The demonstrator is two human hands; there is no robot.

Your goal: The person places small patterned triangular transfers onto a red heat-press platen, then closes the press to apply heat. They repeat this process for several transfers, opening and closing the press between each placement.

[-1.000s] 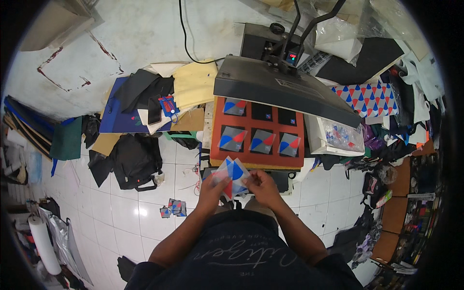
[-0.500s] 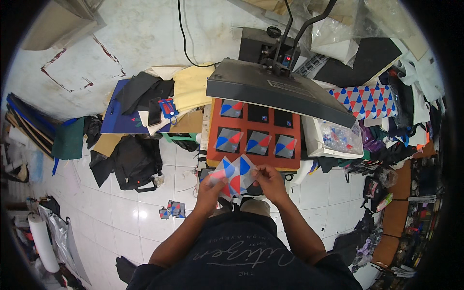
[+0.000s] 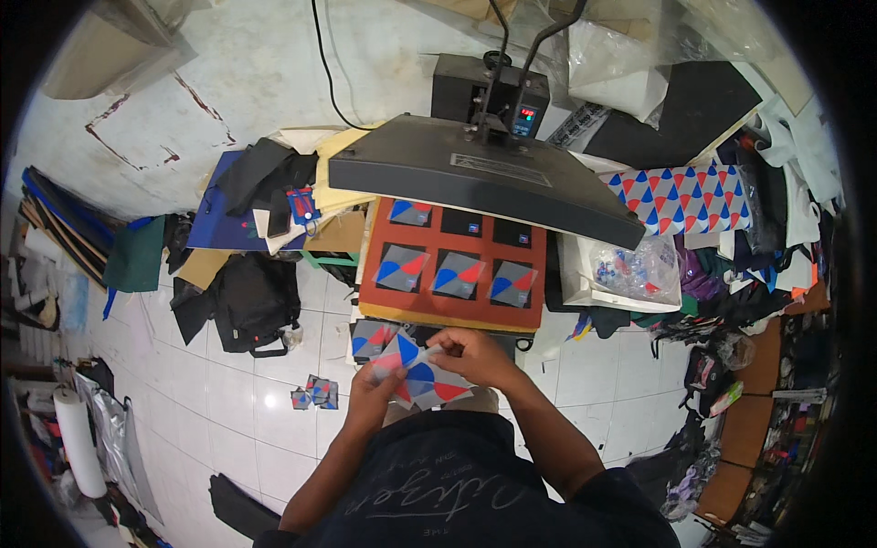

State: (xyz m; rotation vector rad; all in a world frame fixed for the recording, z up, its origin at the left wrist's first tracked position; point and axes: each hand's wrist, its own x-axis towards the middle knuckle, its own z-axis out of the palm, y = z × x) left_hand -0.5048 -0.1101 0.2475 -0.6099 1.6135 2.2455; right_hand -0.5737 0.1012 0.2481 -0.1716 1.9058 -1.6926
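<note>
Both hands now sit lower, nearer the body | left hand (image 3: 373, 388) and right hand (image 3: 475, 352) pinch printed fabric patches (image 3: 416, 374) | patches held before heat press's orange platen (image 3: 452, 315), which carries 6 patches.

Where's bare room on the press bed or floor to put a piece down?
The orange press bed has six squares on it; only its near strip and margins are bare. White tile left of the left hand is open, between the black backpack and small floor pieces. The right hand side is crowded with bags.
</note>
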